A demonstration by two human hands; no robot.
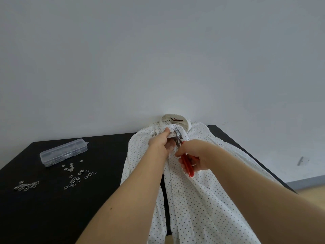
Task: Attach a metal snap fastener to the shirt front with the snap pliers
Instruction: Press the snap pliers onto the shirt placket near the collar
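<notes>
A white shirt with small dark dots lies lengthwise on the black table, collar toward the wall. My left hand pinches the shirt front just below the collar and lifts the fabric. My right hand grips the red handles of the snap pliers. The pliers' metal jaws sit on the pinched fabric right beside my left fingertips. A small metal snap part shows at the jaws; whether it is clamped I cannot tell.
A clear plastic compartment box lies at the table's left rear. Several loose metal snap rings are scattered in front of it, with another pile further left. The table's right edge runs close to the shirt; a plain wall stands behind.
</notes>
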